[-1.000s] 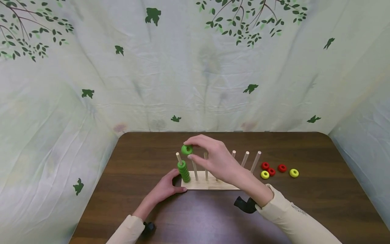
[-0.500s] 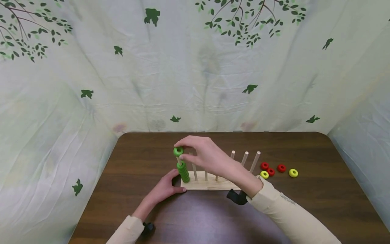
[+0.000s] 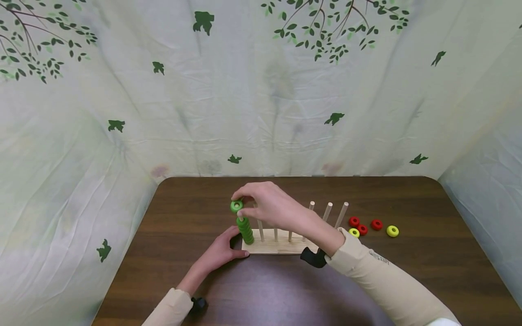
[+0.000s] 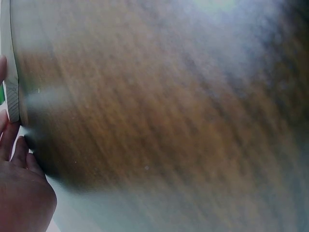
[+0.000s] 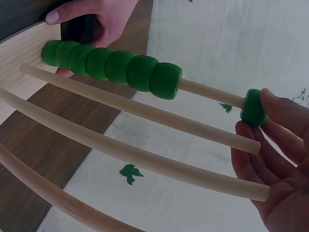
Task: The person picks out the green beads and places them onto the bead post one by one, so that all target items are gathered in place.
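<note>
A wooden peg stand with a pale base (image 3: 281,247) and several upright pegs sits on the table in the head view. Green beads (image 3: 245,231) are stacked on its leftmost peg. My right hand (image 3: 273,206) pinches one more green bead (image 5: 253,107) between thumb and fingers; in the right wrist view the tip of that peg is inside its hole, with bare peg between it and the stack. My left hand (image 3: 222,246) grips the base's left end, thumb at the front edge, fingers behind. The left wrist view catches this hand (image 4: 24,193) against the board's end (image 4: 13,96).
Right of the stand, red beads (image 3: 377,224) and yellow beads (image 3: 393,231) lie loose on the dark wooden table (image 3: 428,271). Bare pegs (image 3: 342,215) rise under and beside my right forearm. A leaf-patterned cloth (image 3: 261,113) hangs behind the table.
My right hand has carried the green bead left to the leftmost peg, then lowered it slightly onto the tip. The left hand has stayed on the base.
</note>
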Tool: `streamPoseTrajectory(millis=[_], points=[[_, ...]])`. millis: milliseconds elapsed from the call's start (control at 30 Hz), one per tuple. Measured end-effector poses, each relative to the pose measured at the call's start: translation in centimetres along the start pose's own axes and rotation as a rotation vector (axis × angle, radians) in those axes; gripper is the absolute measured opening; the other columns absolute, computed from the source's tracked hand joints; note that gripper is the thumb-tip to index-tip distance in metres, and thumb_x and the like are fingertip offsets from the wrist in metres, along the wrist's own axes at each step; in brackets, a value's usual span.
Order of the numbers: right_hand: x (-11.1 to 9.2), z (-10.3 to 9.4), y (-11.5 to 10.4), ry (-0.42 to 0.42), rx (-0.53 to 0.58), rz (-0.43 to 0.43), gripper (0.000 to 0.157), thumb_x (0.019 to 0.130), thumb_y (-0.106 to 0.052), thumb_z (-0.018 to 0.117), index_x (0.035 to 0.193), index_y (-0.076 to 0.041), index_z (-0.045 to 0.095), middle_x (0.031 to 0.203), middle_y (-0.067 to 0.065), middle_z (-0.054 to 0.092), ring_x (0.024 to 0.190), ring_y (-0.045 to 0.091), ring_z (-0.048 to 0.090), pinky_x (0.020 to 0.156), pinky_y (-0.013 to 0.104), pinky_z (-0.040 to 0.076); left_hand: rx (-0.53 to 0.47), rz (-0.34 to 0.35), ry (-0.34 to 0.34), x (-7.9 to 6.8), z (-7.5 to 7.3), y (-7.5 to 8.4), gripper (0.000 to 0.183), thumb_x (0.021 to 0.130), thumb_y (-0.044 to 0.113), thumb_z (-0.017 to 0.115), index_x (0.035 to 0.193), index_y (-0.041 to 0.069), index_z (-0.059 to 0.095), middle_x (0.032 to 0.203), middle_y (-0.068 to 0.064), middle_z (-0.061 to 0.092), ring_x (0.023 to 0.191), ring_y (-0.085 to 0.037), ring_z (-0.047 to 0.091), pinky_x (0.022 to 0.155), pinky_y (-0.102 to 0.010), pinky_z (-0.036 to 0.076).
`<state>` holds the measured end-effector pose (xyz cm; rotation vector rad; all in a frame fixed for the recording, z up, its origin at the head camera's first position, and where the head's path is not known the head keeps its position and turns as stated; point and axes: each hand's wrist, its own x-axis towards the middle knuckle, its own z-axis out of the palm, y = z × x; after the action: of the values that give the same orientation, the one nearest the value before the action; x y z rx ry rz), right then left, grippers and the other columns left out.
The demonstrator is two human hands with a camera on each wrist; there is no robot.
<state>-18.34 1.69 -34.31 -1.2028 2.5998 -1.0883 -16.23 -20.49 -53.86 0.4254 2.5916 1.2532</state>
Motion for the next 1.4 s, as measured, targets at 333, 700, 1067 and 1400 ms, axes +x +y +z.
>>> streamPoseTrajectory(millis=[333,700,1067,1400], points=[[0.4,0.3,0.2,-0.052,-0.045,0.007,0.029,0.089,-0.015,0.075,0.117,-0.011,0.069,0.103,-0.008,0.068,0.096,0.007,0.064,0.082,0.020,0.047,-0.008,-0.016,-0.002,-0.1,-0.1,0.0,0.063,0.075,0.024,0.087,0.133,0.025,0.060,0.128,0.007,0.055,0.129,-0.018,0.045,0.107,-0.048,0.034],[0.3,0.3,0.4,-0.059,-0.045,0.033,0.027,0.090,-0.017,0.074,0.116,-0.013,0.069,0.102,-0.009,0.068,0.092,0.003,0.061,0.080,0.021,0.047,-0.014,-0.010,0.003,-0.1,-0.1,-0.1,0.063,0.075,0.024,0.087,0.132,0.024,0.060,0.128,0.008,0.055,0.128,-0.017,0.046,0.106,-0.047,0.034],[-0.7,0.0,0.1,0.026,0.026,-0.014,0.031,0.090,-0.018,0.074,0.121,-0.014,0.067,0.116,-0.003,0.067,0.103,0.007,0.062,0.087,0.028,0.050,-0.015,0.003,0.004,-0.1,0.0,-0.4,0.063,0.075,0.024,0.087,0.132,0.025,0.060,0.129,0.008,0.055,0.129,-0.018,0.046,0.106,-0.048,0.034],[-3.9,0.2,0.1,0.187,0.088,-0.208,0.040,0.089,-0.012,0.075,0.127,-0.015,0.062,0.120,-0.005,0.064,0.112,0.008,0.058,0.094,0.025,0.045,0.011,0.036,0.006,-0.1,0.0,-0.5,0.063,0.076,0.023,0.086,0.133,0.023,0.060,0.130,0.007,0.055,0.129,-0.018,0.046,0.106,-0.047,0.035]])
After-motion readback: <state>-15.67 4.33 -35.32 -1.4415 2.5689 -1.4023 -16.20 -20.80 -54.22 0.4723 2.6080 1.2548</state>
